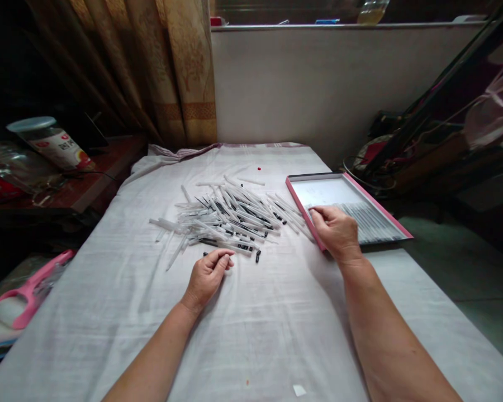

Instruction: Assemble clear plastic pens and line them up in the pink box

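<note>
A loose pile of clear pen barrels, thin refills and small black caps point(230, 212) lies in the middle of the cloth-covered table. My left hand point(207, 276) is closed in a pinch just in front of the pile; a small dark end shows by its fingers, but what it grips is mostly hidden. Over the near left part of a shallow pink-edged box point(295, 198), my right hand point(337, 231) is also pinched closed, and its fingers hide whatever is in them. A row of pens point(371, 220) lies side by side inside the box, to the right of that hand.
A tiny red piece point(259, 168) lies behind the pile, and a white scrap point(299, 389) near the front. At left, a lidded container point(52, 142) stands on a wooden side table point(109, 167). Pink-handled scissors point(29, 290) are below it. A curtain point(188, 72) hangs behind.
</note>
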The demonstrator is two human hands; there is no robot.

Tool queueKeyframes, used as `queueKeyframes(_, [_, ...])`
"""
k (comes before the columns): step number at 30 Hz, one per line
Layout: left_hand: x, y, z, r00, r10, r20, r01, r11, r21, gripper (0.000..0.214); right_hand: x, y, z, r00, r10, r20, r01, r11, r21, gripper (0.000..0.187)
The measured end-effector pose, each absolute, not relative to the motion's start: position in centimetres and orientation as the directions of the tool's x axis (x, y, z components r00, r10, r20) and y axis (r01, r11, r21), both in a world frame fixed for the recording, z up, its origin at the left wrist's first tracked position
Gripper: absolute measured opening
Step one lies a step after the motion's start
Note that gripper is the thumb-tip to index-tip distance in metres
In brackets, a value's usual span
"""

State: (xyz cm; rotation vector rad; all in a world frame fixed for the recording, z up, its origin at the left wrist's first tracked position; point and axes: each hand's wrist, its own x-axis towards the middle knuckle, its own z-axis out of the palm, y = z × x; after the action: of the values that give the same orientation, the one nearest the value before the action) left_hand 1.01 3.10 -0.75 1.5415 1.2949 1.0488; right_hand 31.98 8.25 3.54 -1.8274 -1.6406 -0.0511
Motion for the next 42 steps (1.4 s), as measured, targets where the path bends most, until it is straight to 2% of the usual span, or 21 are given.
queueKeyframes(3, [0.7,3.3,-0.7,0.046,0.997,0.069,0.235,-0.078,0.969,0.034,27.8,7.7,3.1,-0.036,0.903,0.429,0.855,0.25,-0.455,0.028])
queueKeyframes(7, [0.5,3.3,-0.3,0.05,0.996,0.079,0.213,-0.088,0.973,0.046,23.7,6.7,2.0,-0.217,0.943,0.252,0.887,0.298,-0.352,0.022])
queueKeyframes(12, [0.7,3.2,-0.2,0.078,0.992,0.099,0.214,-0.114,0.97,0.048,22.7,6.1,1.6,-0.158,0.982,0.103,0.962,0.176,-0.207,0.023])
queueKeyframes(17, [0.7,3.3,-0.6,0.106,0.988,0.108,0.235,-0.131,0.963,0.044,22.8,6.1,1.5,-0.105,0.991,0.078,0.977,0.118,-0.177,0.021])
queueKeyframes(20, [0.7,3.2,-0.9,0.131,0.982,0.14,0.278,-0.172,0.945,0.041,23.2,6.0,1.0,-0.087,0.987,0.135,0.959,0.12,-0.258,0.019])
queueKeyframes(23, [0.7,2.9,-0.9,0.169,0.956,0.239,0.376,-0.286,0.881,0.035,24.1,5.6,0.3,0.016,0.97,0.243,0.86,0.11,-0.498,0.015])
queueKeyframes(26, [0.9,2.5,-0.7,0.238,0.864,0.444,0.509,-0.501,0.7,0.024,25.2,5.0,-0.2,0.218,0.92,0.325,0.595,0.139,-0.792,0.017])
queueKeyframes(29, [1.3,2.2,-0.2,0.283,0.734,0.617,0.598,-0.638,0.485,0.02,25.4,4.3,0.0,0.385,0.888,0.25,0.274,0.149,-0.95,0.019])
queueKeyframes(32, [1.6,2.1,0.1,0.32,0.663,0.676,0.655,-0.671,0.347,0.031,24.3,3.6,0.5,0.405,0.897,0.174,0.098,0.147,-0.984,0.017])
queueKeyframes(34, [1.7,2.1,0.1,0.373,0.647,0.665,0.677,-0.68,0.281,0.036,23.0,3.1,0.7,0.321,0.935,0.15,0.041,0.145,-0.989,0.017])
queueKeyframes(37, [1.6,2.1,-0.2,0.444,0.648,0.619,0.698,-0.683,0.213,0.03,21.6,2.8,0.6,0.149,0.98,0.131,0.023,0.128,-0.991,0.019])
queueKeyframes(40, [1.4,2.2,-0.6,0.452,0.663,0.597,0.707,-0.674,0.214,0.025,22.2,3.2,0.0,0.102,0.978,0.18,0.161,0.162,-0.973,0.024])
queueKeyframes(42, [1.2,2.2,-0.8,0.421,0.69,0.588,0.712,-0.654,0.257,0.026,23.6,3.7,-0.4,0.138,0.953,0.268,0.415,0.19,-0.89,0.026])
